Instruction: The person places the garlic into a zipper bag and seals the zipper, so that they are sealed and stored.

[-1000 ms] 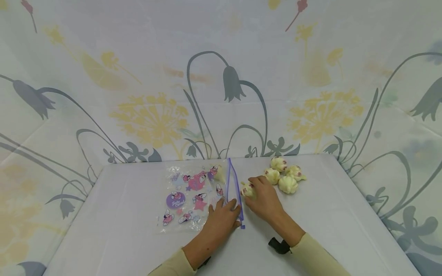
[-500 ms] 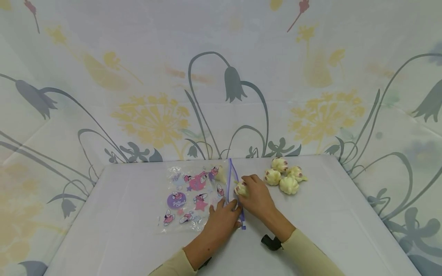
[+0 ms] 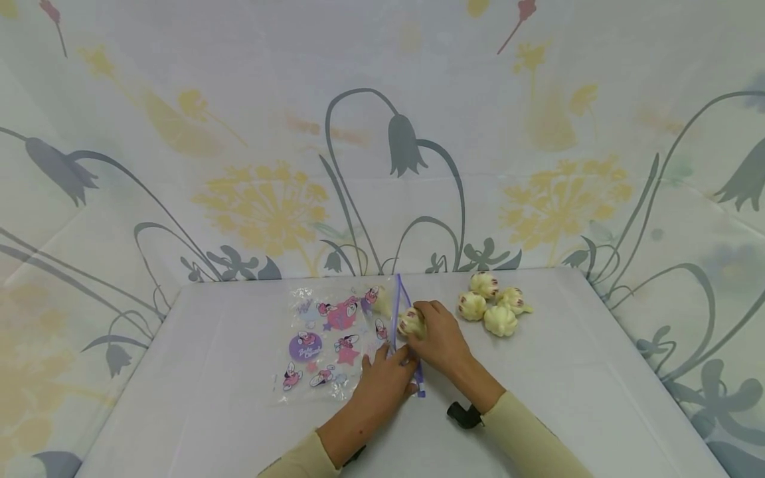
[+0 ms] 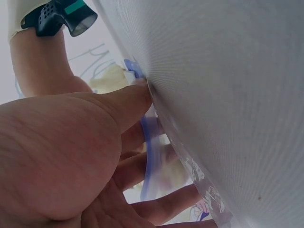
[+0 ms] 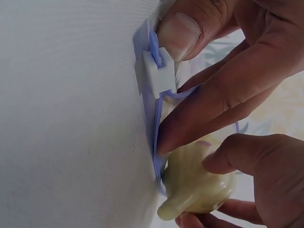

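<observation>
Pressing on the thin, crinkly clear bag [image 3: 343,358] near frame centre, my left hand [image 3: 387,375] lies spread, not curled, seemingly to steady the purple zip rim [image 3: 395,312]. My right hand [image 3: 441,338] pinches a glossy, knobbly garlic bulb [image 3: 410,322] at the gaping mouth, apparently lined up with the gap. Right of centre, four lumpy bulbs [image 3: 500,321] cluster; floral cloth [image 3: 382,219] behind.
</observation>
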A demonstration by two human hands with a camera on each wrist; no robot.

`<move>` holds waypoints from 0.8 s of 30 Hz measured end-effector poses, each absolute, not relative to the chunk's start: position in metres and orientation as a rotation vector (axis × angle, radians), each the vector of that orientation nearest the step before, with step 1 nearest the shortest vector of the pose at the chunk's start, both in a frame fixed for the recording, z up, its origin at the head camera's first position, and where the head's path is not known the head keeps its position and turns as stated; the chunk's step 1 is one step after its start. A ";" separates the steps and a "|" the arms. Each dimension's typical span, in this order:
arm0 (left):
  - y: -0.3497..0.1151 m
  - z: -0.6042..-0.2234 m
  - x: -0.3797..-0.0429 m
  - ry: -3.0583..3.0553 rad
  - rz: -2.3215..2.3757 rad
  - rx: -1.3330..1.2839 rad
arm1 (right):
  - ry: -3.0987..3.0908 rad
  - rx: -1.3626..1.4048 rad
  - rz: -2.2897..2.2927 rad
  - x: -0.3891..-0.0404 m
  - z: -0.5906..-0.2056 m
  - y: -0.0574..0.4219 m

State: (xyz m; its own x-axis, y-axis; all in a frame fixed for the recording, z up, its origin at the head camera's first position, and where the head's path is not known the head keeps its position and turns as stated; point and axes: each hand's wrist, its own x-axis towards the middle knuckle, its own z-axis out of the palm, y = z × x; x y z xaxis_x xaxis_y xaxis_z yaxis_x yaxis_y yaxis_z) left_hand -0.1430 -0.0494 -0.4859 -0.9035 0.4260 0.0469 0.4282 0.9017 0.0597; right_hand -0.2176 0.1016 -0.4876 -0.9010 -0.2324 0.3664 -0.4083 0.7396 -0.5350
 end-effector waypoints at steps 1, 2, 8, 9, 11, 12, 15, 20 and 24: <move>-0.050 -0.486 -0.143 -3.030 -0.101 -0.683 | -2.667 0.508 0.918 -0.218 -0.488 0.101; -0.050 -0.486 -0.143 -3.027 -0.096 -0.686 | -2.671 0.514 0.919 -0.219 -0.488 0.101; -0.050 -0.487 -0.142 -2.992 -0.067 -0.695 | -2.656 0.590 0.984 -0.230 -0.493 0.100; -0.050 -0.487 -0.142 -2.981 -0.066 -0.697 | -2.650 0.604 0.994 -0.232 -0.494 0.101; -0.050 -0.487 -0.141 -2.962 -0.056 -0.700 | -2.646 0.627 1.010 -0.237 -0.496 0.102; -0.050 -0.488 -0.141 -2.953 -0.051 -0.702 | -2.646 0.638 1.013 -0.239 -0.497 0.102; -0.049 -0.488 -0.142 -2.944 -0.046 -0.706 | -2.658 0.666 1.024 -0.244 -0.497 0.103; -0.049 -0.487 -0.141 -2.968 -0.046 -0.704 | -2.706 0.699 1.037 -0.251 -0.494 0.103; -0.050 -0.486 -0.141 -2.981 -0.049 -0.698 | -2.764 0.719 1.007 -0.256 -0.491 0.100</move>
State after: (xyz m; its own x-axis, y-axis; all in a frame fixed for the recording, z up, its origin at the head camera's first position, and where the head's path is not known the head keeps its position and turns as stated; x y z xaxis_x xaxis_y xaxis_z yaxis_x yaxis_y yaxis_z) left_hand -0.1406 -0.0501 -0.4857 -0.8932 0.4416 0.0849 0.4442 0.8958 0.0131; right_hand -0.2557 0.1002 -0.4909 -0.8813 -0.3942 0.2605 -0.4694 0.6673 -0.5783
